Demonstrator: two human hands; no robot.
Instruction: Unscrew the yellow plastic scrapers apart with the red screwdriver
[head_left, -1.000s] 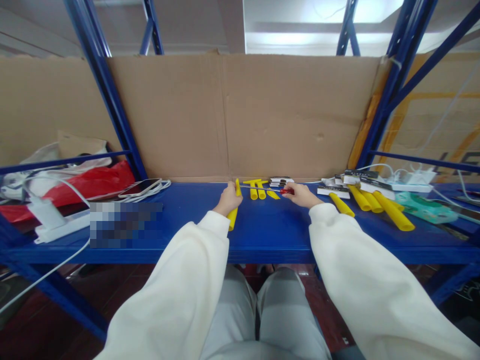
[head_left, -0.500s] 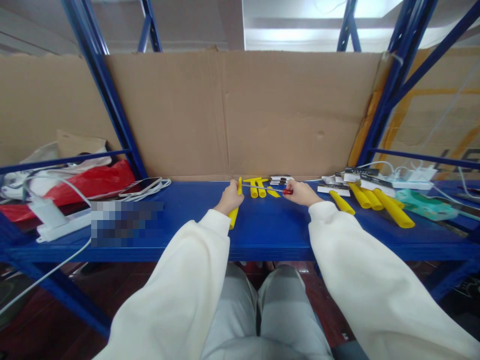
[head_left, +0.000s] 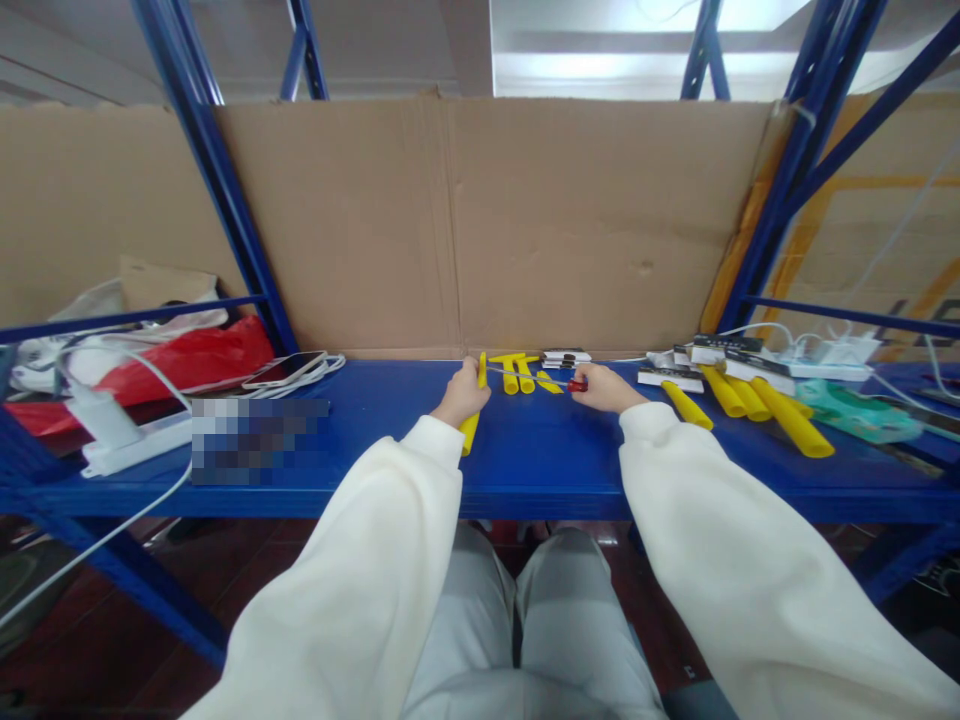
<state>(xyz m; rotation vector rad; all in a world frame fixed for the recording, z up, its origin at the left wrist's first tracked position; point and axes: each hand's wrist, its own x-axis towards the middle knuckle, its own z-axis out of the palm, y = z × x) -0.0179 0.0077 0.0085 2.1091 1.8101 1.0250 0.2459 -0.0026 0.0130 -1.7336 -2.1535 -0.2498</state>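
Observation:
My left hand [head_left: 460, 393] is closed around a yellow tube-like piece [head_left: 470, 434], which stands out above and below the fingers. In my right hand [head_left: 604, 388] is the red handle of a screwdriver [head_left: 577, 385]. Its thin metal shaft points left, and the tip reaches the upper part of the yellow piece; whether it sits in a screw is too small to tell. Just behind the shaft lie yellow T-shaped pieces [head_left: 510, 378] and a small flat yellow piece [head_left: 550, 383]. Small black-and-white boxes [head_left: 566, 358] rest against the cardboard behind.
On the right, several yellow tubes [head_left: 793, 418] lean among black-and-white boxes [head_left: 670, 380], beside a green plastic packet [head_left: 855, 410] and a white power strip [head_left: 832, 370]. At left are a phone [head_left: 285, 370], cables, a red bag [head_left: 187, 362] and another power strip [head_left: 139, 447]. Cardboard [head_left: 360, 230] walls the back.
The screwdriver's shaft now slants up more toward the left, with its handle slightly lower. Both hands keep their grips, and the whole view has shifted a little.

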